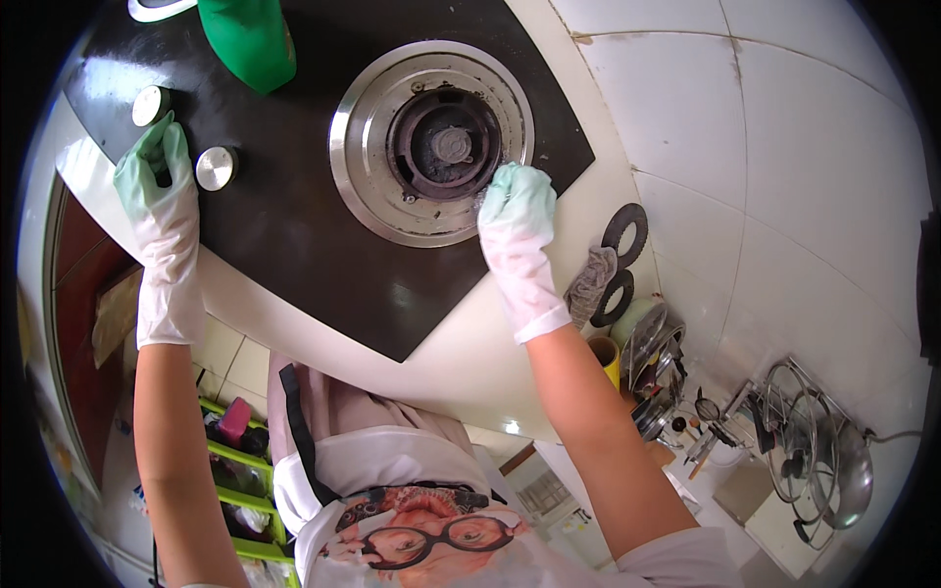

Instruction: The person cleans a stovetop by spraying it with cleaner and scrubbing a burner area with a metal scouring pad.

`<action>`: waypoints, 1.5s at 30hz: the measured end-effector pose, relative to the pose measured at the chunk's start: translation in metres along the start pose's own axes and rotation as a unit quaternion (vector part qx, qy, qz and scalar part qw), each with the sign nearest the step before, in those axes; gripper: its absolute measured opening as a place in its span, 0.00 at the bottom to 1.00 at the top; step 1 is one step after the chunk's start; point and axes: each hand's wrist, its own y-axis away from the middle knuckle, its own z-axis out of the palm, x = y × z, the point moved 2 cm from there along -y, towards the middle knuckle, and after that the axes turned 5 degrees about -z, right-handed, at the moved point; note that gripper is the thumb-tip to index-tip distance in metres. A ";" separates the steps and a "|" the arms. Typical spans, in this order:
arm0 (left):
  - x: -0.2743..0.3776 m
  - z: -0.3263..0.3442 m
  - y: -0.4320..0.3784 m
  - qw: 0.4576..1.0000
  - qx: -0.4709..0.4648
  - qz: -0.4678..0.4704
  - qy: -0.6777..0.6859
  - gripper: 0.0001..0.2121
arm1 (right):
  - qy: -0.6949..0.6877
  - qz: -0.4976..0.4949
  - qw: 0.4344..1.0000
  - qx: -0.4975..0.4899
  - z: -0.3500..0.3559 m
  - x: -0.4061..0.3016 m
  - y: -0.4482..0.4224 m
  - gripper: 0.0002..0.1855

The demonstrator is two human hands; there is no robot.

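Observation:
My right hand (pixel 517 195), in a white and green rubber glove, is closed in a fist against the lower right rim of the round metal burner plate (pixel 360 192). Beneath its fingers, the edge of a wiry-looking scrubber (pixel 482 198) shows; the glove hides most of it. At the plate's centre sits the dark burner head (pixel 451 145), with no pan support over it. My left hand (pixel 156 158), gloved alike, rests at the front edge of the black cooktop (pixel 309 279) with fingers curled and nothing visible in them. It lies between two silver knobs, one ahead (pixel 150 106) and one beside it (pixel 216 168).
A green plastic bottle (pixel 250 44) stands on the cooktop. Two black rings (pixel 625 235) (pixel 612 298) and a grey cloth (pixel 592 285) lie by the tiled wall (pixel 691 110). Pot lids (pixel 650 345) and a pan (pixel 853 478) stand farther right. A green rack (pixel 239 481) is below.

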 end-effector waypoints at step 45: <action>0.008 -0.005 0.005 0.996 0.063 0.050 -0.026 0.09 | -0.091 -0.147 0.957 -0.233 -0.030 -0.063 0.008 0.03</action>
